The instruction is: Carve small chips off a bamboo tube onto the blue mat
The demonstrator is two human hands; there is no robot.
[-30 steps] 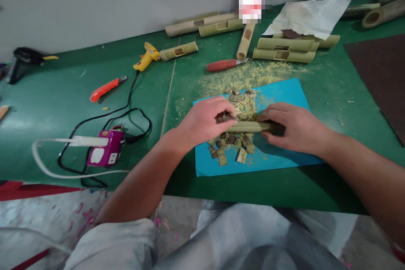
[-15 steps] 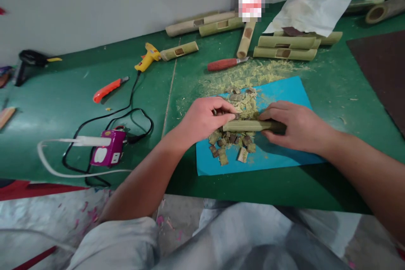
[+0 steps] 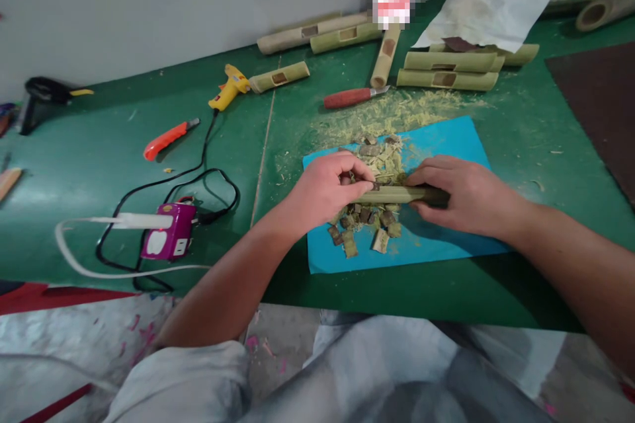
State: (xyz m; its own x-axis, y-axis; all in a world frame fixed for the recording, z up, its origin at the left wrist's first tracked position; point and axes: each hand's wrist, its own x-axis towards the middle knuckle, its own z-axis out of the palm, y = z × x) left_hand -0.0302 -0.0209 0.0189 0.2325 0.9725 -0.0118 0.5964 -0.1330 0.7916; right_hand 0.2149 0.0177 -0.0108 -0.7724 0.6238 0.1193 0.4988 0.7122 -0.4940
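My right hand (image 3: 464,195) is closed round the right end of a green bamboo tube (image 3: 394,195), which lies crosswise just above a blue sheet (image 3: 446,246). Thumb and fingers of my left hand (image 3: 325,188) pinch a small dark piece (image 3: 376,186) at the tube's upper edge; its kind is too small to make out. That hand covers the tube's left end. Small cut bamboo chips (image 3: 350,244) and pale shavings (image 3: 381,162) lie on the sheet around the tube.
Beyond the sheet lies a red-handled knife (image 3: 347,98), with notched bamboo tubes (image 3: 446,80) behind. On the left are an orange utility knife (image 3: 166,141), a yellow glue gun (image 3: 231,89) and a purple power adapter (image 3: 169,231) with looping cables. A dark sheet (image 3: 600,99) is at the right.
My left hand has shifted slightly right along the tube, covering more of its left end, with the dark piece still pinched. My right hand keeps its hold.
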